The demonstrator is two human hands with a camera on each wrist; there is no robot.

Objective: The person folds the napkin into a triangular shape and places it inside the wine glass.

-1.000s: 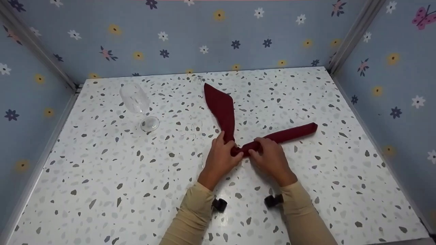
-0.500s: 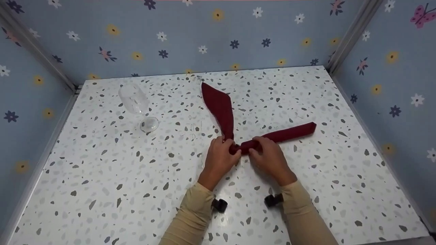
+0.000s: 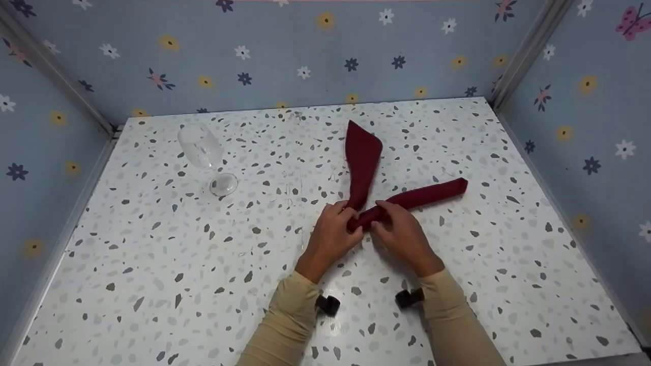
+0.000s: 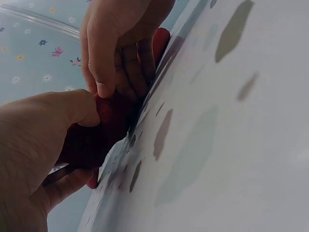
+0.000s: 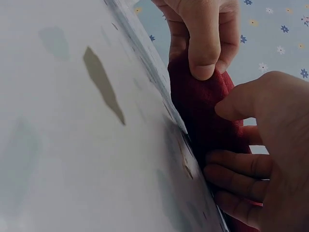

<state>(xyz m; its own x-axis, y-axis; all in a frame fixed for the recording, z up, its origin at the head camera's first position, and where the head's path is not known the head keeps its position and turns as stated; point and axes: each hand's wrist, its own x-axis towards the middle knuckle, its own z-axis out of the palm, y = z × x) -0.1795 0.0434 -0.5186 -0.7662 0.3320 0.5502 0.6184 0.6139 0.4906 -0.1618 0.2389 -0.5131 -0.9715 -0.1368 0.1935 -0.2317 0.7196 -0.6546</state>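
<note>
A dark red cloth (image 3: 364, 152), folded into a narrow band, bends into a V with its point toward the person. One arm of the V runs to the back, widening to a pointed tip; the other extends right to a blunt end. At the bend, the left hand (image 3: 330, 235) pinches the cloth between thumb and fingers. Just to its right, the right hand (image 3: 406, 235) grips the right arm of the band, thumb in front and fingers behind. Both thumbs press into the red cloth (image 5: 203, 99) in the right wrist view. Part of the bend is hidden under the left fingers.
A clear stemmed glass (image 3: 201, 147) stands at the back left of the speckled white table (image 3: 168, 305). Blue flowered panels (image 3: 279, 56) enclose the back and both sides. Each wrist carries a small black camera mount (image 3: 329, 305).
The cloth's back arm has swung to the right, closer to the other arm. The left fingers have shifted slightly at the bend; the right hand stays nearly in place.
</note>
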